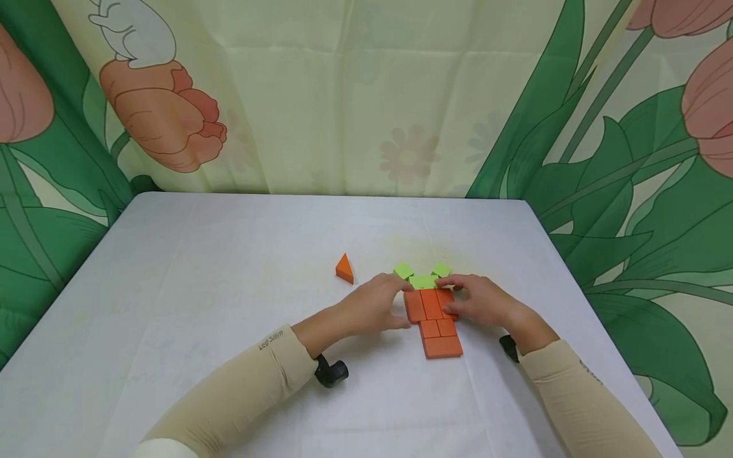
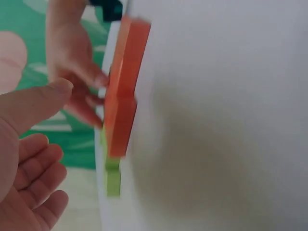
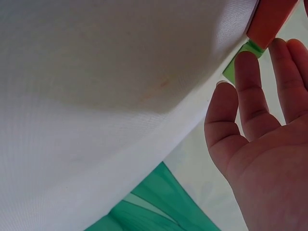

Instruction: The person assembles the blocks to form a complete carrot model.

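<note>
A flat figure of several orange blocks (image 1: pixel 434 321) lies on the white table (image 1: pixel 229 305), topped by three light green blocks (image 1: pixel 422 280). My left hand (image 1: pixel 375 305) rests against the figure's left edge with relaxed fingers. My right hand (image 1: pixel 478 300) lies on its right side, straight fingers touching the upper orange blocks and the green one. The left wrist view shows the orange blocks (image 2: pixel 122 96) edge-on, green blocks (image 2: pixel 112 178) below, and my left hand (image 2: pixel 29 159) spread beside them. In the right wrist view my right fingers (image 3: pixel 250 91) reach a green block (image 3: pixel 236 62).
A lone orange triangular block (image 1: pixel 344 268) lies on the table to the left of the figure. A flowered curtain (image 1: pixel 366 95) hangs behind and along both sides of the table. The table's far edge runs just beyond the blocks.
</note>
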`<move>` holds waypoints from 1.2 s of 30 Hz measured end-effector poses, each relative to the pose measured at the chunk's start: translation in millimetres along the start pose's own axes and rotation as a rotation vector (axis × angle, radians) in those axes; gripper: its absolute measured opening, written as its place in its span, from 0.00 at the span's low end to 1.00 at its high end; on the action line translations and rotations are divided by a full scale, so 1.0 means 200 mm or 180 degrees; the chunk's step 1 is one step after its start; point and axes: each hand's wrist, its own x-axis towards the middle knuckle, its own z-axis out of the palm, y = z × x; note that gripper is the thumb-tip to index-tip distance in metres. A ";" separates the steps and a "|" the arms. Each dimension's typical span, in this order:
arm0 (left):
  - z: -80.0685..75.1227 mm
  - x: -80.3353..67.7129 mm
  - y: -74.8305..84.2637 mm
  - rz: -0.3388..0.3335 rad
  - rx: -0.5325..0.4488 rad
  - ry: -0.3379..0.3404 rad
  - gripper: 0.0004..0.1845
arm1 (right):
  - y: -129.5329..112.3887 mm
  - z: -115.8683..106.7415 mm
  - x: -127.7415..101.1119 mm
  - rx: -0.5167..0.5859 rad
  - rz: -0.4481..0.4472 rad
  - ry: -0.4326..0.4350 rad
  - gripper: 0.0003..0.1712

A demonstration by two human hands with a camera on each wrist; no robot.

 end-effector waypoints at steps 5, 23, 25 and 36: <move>-0.13 -0.04 -0.12 -0.0099 -0.0099 0.0089 0.31 | 0.00 0.00 -0.01 -0.0017 0.0071 -0.0021 0.30; -0.27 -0.05 -0.47 -0.0563 -0.0334 0.0214 0.31 | 0.01 0.00 -0.01 -0.0020 0.0126 -0.0037 0.30; -0.27 -0.04 -0.49 -0.0604 -0.0417 0.0213 0.30 | 0.01 0.00 -0.01 -0.0022 0.0136 -0.0031 0.30; -0.24 -0.02 -0.54 -0.0807 -0.0754 0.0212 0.23 | 0.01 0.00 -0.02 -0.0016 0.0137 -0.0032 0.30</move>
